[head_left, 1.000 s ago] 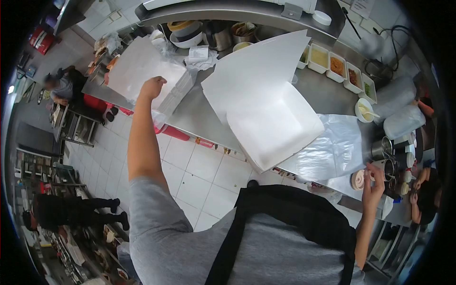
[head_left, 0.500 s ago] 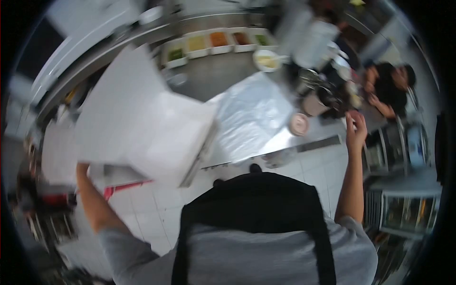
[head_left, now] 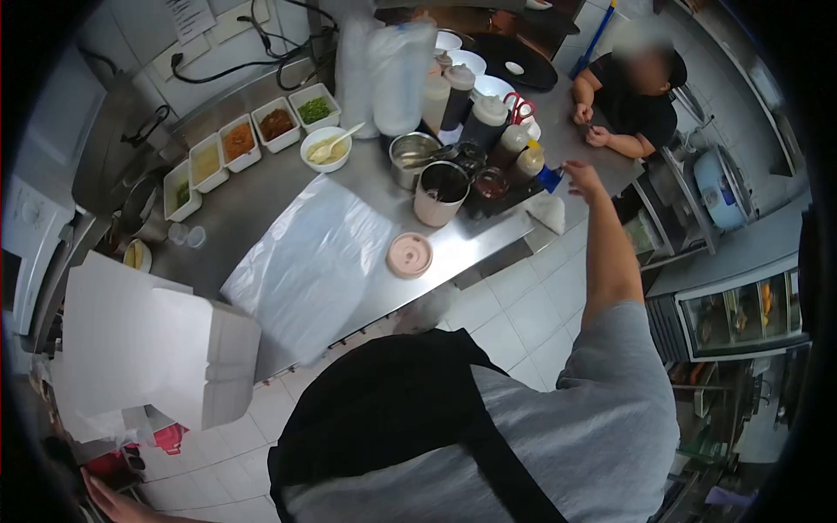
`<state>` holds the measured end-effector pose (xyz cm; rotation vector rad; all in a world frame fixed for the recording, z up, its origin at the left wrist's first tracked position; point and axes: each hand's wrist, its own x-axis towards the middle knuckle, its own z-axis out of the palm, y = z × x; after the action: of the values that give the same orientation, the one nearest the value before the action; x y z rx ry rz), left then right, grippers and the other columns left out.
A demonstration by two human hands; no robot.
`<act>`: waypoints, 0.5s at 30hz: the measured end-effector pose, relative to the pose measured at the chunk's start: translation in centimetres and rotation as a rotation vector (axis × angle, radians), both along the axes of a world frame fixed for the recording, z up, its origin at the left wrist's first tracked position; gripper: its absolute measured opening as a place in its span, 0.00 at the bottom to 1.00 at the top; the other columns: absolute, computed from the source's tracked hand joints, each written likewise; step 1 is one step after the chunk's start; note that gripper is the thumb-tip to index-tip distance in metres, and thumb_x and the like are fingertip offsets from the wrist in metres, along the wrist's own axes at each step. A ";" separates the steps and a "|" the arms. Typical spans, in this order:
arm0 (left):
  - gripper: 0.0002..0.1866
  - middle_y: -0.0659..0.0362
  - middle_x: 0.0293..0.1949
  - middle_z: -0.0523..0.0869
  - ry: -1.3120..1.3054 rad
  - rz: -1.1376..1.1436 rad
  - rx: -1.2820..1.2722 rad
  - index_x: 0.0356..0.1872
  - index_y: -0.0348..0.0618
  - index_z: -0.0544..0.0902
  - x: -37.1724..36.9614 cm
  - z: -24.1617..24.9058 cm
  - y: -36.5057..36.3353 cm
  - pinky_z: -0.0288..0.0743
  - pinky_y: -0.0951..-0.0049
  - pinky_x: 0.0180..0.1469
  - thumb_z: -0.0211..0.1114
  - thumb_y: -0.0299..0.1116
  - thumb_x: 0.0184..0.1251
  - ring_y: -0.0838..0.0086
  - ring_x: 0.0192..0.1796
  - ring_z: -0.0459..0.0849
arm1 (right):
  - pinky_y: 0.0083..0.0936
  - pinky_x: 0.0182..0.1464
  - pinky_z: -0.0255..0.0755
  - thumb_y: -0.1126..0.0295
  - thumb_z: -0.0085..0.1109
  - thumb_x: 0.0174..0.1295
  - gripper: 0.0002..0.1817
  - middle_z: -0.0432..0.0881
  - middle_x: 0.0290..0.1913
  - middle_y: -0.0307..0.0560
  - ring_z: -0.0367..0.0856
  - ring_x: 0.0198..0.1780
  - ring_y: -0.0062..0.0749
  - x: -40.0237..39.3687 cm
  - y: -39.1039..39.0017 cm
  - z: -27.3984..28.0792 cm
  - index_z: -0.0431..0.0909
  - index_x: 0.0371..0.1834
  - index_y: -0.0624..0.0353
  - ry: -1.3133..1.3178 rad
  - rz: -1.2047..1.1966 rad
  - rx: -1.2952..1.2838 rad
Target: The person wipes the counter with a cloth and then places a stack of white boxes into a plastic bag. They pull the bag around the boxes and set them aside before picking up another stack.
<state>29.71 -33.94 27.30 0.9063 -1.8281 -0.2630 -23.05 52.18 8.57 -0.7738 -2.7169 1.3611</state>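
Observation:
My right hand point(head_left: 582, 181) reaches out over the counter's right end, its fingers apart and holding nothing I see. Its fingertips are right beside a small blue packet-like thing point(head_left: 549, 179), close to a yellow-topped squeeze bottle point(head_left: 530, 159). A folded white cloth point(head_left: 547, 212) lies just below. Low at the left edge, my left hand point(head_left: 109, 501) is stretched out and open, partly cut off by the dark rim of the view. Above it stands a large white box point(head_left: 231, 366) with raised flaps. A clear plastic bag point(head_left: 314, 261) lies flat on the counter, beside a pink lid point(head_left: 410, 255).
White tubs of toppings point(head_left: 237, 144) line the back of the steel counter point(head_left: 261, 187). Near them are a bowl with a spoon point(head_left: 326, 150), a pink cup point(head_left: 438, 196), a metal pot point(head_left: 413, 159) and red scissors point(head_left: 520, 108). Another person point(head_left: 641, 100) leans at the far right end.
The view has turned to the right. My left hand has come away from the white box and dropped low. My right hand has reached farther, to the blue thing.

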 end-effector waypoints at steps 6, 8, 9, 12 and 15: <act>0.20 0.54 0.58 0.77 -0.027 -0.162 -0.082 0.56 0.36 0.76 -4.4 1.5 12.0 0.62 0.69 0.65 0.49 0.39 0.74 0.68 0.60 0.73 | 0.31 0.33 0.79 0.52 0.62 0.57 0.19 0.77 0.48 0.45 0.80 0.33 0.38 -3.9 1.0 -0.3 0.78 0.46 0.50 -0.385 0.240 -0.095; 0.20 0.54 0.59 0.75 -0.034 -0.212 -0.040 0.57 0.36 0.75 -6.0 0.9 14.6 0.61 0.69 0.66 0.49 0.39 0.74 0.68 0.61 0.72 | 0.30 0.33 0.80 0.54 0.62 0.58 0.17 0.77 0.47 0.45 0.81 0.32 0.37 -4.6 1.6 0.5 0.79 0.43 0.54 -0.429 0.351 -0.115; 0.19 0.54 0.61 0.74 -0.054 -0.295 -0.068 0.60 0.36 0.72 -6.2 0.4 14.0 0.60 0.68 0.67 0.48 0.37 0.75 0.68 0.62 0.71 | 0.30 0.33 0.80 0.55 0.61 0.58 0.16 0.78 0.47 0.45 0.81 0.32 0.37 -4.7 2.0 0.8 0.79 0.41 0.55 -0.451 0.405 -0.127; 0.19 0.54 0.62 0.72 -0.071 -0.332 -0.066 0.60 0.36 0.71 -8.0 0.2 17.2 0.61 0.68 0.66 0.47 0.35 0.75 0.68 0.63 0.70 | 0.28 0.33 0.81 0.59 0.60 0.60 0.14 0.78 0.45 0.46 0.82 0.30 0.35 -5.5 2.9 0.8 0.79 0.37 0.59 -0.490 0.491 -0.208; 0.18 0.53 0.61 0.73 0.001 -0.322 -0.010 0.60 0.34 0.71 -9.7 0.4 20.5 0.64 0.69 0.63 0.46 0.31 0.75 0.68 0.62 0.71 | 0.28 0.34 0.81 0.60 0.59 0.61 0.14 0.78 0.46 0.48 0.82 0.31 0.35 -6.5 4.2 -0.2 0.78 0.41 0.60 -0.519 0.542 -0.239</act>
<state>19.97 -13.41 27.68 0.6012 -1.9694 -0.4536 -29.59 56.36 8.38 -0.4533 -3.3891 1.8287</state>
